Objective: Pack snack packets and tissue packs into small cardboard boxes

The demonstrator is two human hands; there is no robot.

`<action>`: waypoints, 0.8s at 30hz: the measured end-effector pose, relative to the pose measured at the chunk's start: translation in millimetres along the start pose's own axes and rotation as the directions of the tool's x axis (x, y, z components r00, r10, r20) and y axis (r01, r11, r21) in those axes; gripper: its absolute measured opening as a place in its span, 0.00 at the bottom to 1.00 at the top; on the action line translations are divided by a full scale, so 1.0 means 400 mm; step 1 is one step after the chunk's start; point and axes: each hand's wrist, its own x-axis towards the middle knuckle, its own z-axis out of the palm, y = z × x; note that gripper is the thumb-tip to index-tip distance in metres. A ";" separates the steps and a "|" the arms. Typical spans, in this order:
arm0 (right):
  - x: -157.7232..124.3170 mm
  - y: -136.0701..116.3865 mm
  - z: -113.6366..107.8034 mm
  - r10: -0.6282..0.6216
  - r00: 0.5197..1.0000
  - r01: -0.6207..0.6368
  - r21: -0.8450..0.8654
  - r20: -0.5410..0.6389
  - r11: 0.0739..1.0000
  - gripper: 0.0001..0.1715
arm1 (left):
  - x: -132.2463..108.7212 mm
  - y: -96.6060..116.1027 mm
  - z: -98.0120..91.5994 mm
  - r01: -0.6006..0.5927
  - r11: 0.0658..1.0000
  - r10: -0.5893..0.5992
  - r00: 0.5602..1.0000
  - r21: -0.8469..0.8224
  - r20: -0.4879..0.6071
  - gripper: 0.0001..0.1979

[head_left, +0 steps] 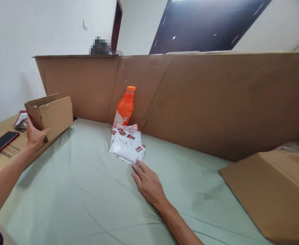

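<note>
My left hand (35,134) grips the near end of a small open cardboard box (52,115) at the left, thumb on its side, holding it tilted above a flattened carton. My right hand (147,183) lies flat on the pale green cloth (88,197), fingers stretched out, fingertips touching the near edge of a stack of white packets with red labels (127,146). An orange drink bottle (125,107) stands upright just behind the packets, against the cardboard wall.
A tall cardboard partition (216,98) runs across the back. A flattened carton (3,149) at the left carries a red phone (1,143) and a small wrapper (21,121). A large cardboard box (274,190) sits at the right. A person's head shows behind the partition.
</note>
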 end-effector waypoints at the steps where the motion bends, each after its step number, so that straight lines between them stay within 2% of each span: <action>1: -0.001 -0.001 -0.002 0.004 1.000 -0.004 -0.004 0.001 1.000 0.24 | 0.021 -0.015 0.019 -0.004 1.000 0.004 1.000 0.013 -0.018 0.44; 3: -0.005 -0.001 -0.003 0.005 1.000 -0.005 -0.009 0.003 1.000 0.25 | 0.054 -0.039 0.049 -0.003 1.000 0.003 0.999 0.021 -0.033 0.41; 5: -0.009 0.001 0.000 0.001 1.000 -0.001 -0.005 0.010 1.000 0.25 | 0.075 -0.057 0.069 0.002 0.999 -0.001 0.999 0.033 -0.032 0.44; 8: -0.007 0.006 0.003 0.004 1.000 -0.005 0.020 0.022 1.000 0.25 | 0.090 -0.072 0.079 0.006 0.997 -0.005 1.000 0.071 -0.015 0.44; 10: 0.001 0.001 -0.006 0.028 0.999 -0.030 0.047 0.036 0.998 0.24 | 0.079 -0.072 0.076 0.012 0.995 -0.013 1.000 0.101 0.001 0.45; 12: 0.013 -0.017 -0.032 0.068 0.995 -0.074 0.092 0.069 0.993 0.23 | 0.042 -0.057 0.076 0.022 0.992 -0.025 1.000 0.121 0.019 0.55; 14: 0.026 -0.048 -0.070 0.111 0.987 -0.128 0.149 0.119 0.980 0.22 | -0.024 -0.032 0.088 0.008 0.993 -0.017 0.998 0.119 0.067 0.65; 17: 0.057 -0.080 -0.115 0.153 0.976 -0.180 0.178 0.153 0.967 0.22 | -0.161 -0.006 0.140 -0.134 0.990 0.119 0.962 0.044 0.247 0.57; 18: 0.069 -0.079 -0.123 0.172 0.974 -0.196 0.168 0.146 0.966 0.21 | -0.214 -0.004 0.164 -0.209 0.978 0.196 0.916 0.001 0.349 0.53; 20: 0.085 -0.063 -0.137 0.213 0.970 -0.229 0.146 0.118 0.962 0.20 | -0.324 -0.001 0.210 -0.445 0.895 0.395 0.766 -0.026 0.507 0.41; 22: 0.082 -0.032 -0.166 0.262 0.963 -0.268 0.123 0.069 0.955 0.20 | -0.428 0.008 0.242 -0.652 0.751 0.599 0.602 -0.107 0.528 0.34; 24: 0.059 0.017 -0.224 0.314 0.950 -0.312 0.103 0.002 0.944 0.21 | -0.506 0.028 0.255 -0.771 0.615 0.707 0.444 -0.168 0.550 0.34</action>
